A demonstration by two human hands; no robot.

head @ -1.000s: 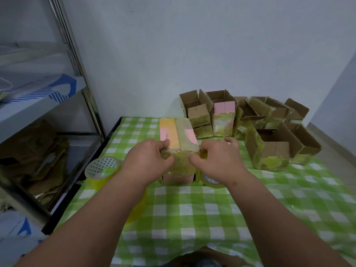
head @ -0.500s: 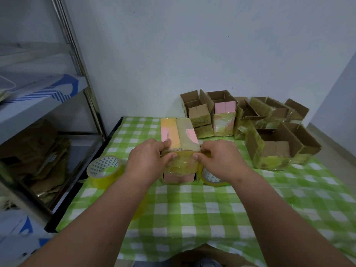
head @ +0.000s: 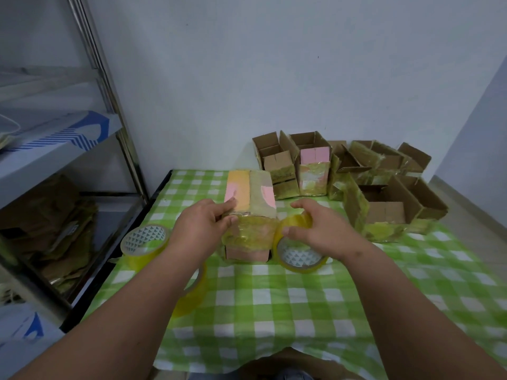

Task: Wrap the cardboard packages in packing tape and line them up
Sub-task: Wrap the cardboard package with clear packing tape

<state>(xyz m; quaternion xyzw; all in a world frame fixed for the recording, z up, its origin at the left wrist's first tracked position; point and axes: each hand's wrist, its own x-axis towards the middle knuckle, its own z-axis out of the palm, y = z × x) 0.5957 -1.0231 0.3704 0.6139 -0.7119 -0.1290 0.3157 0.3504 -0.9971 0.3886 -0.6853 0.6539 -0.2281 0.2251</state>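
My left hand (head: pixel 204 229) steadies closed package (head: pixel 248 215) at mid desk (head: pixel 274 303), thumb and fingers pinching its near top edge, over crinkled tape. My right hand (head: pixel 318 229), just right of package, curls grip around tape roll (head: pixel 297 242) standing on edge. Step, I judge: wrapping this package. Next move calls for drawing tape across box. Open boxes (head: pixel 384 204) sit far right by wall. Spare roll (head: pixel 145 241) lies left.

Head-worn, probably steeply down, close.
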